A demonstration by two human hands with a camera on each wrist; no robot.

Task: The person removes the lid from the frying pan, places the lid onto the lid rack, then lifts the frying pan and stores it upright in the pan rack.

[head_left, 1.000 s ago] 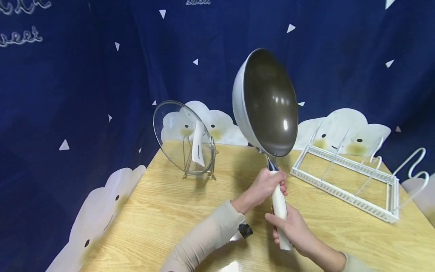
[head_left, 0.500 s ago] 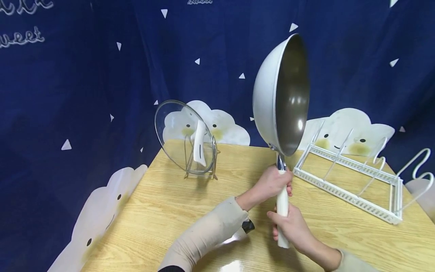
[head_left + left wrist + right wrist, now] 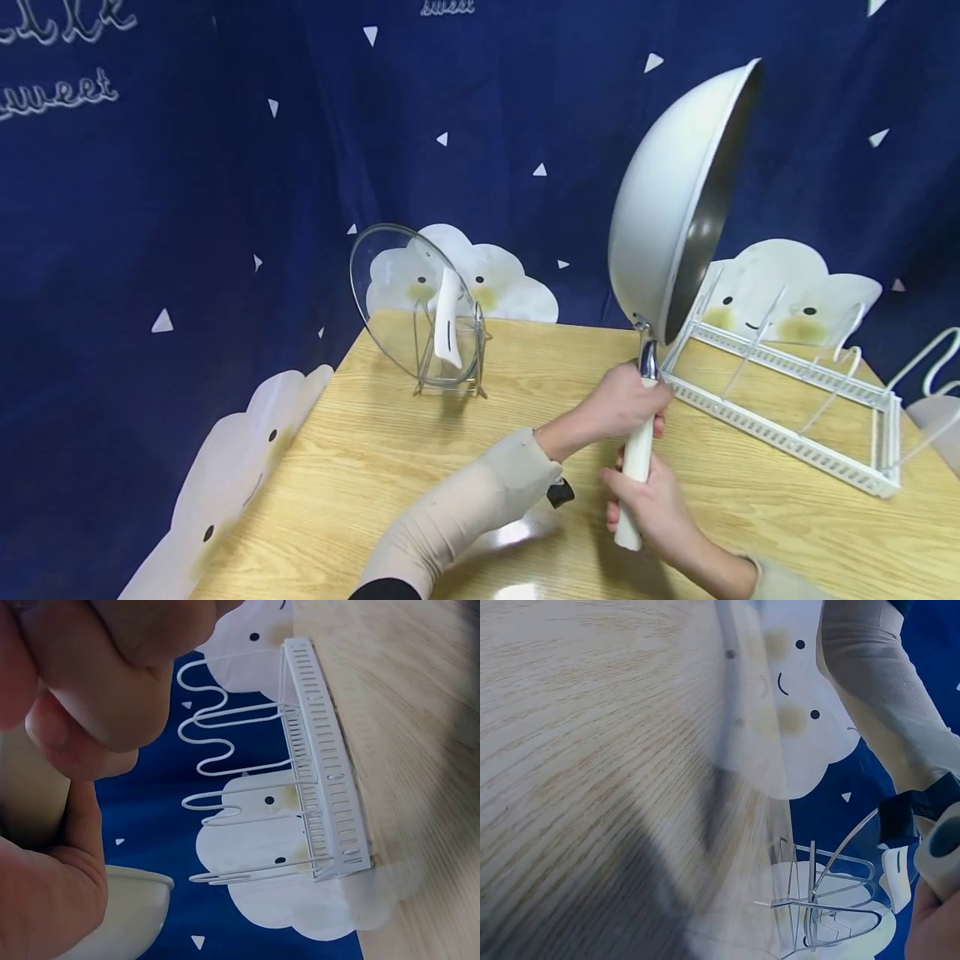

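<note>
A deep wok [image 3: 663, 200], white outside and dark inside, is held up off the table, bowl upward and leaning right. Its white outside faces left, and only a strip of the dark inside shows. My left hand [image 3: 626, 402] grips the top of the white handle [image 3: 638, 450], just below its metal neck. Lower on the same handle, near its end, my right hand [image 3: 660, 504] holds on. Close by in the left wrist view are the curled fingers [image 3: 112, 675]. The handle's hollow end [image 3: 939, 851] shows in the right wrist view.
On the right lies a white rack [image 3: 780, 440] with slotted rails and curved wire dividers. At the back left a glass lid [image 3: 390, 287] with a white grip leans in a small wire stand [image 3: 450, 390]. A blue curtain [image 3: 480, 100] hangs behind the wooden table [image 3: 360, 467].
The wok has shifted right and rolled about its handle, so its dark inside has turned away and more white outside shows. Both hands have moved slightly right, keeping their grip.
</note>
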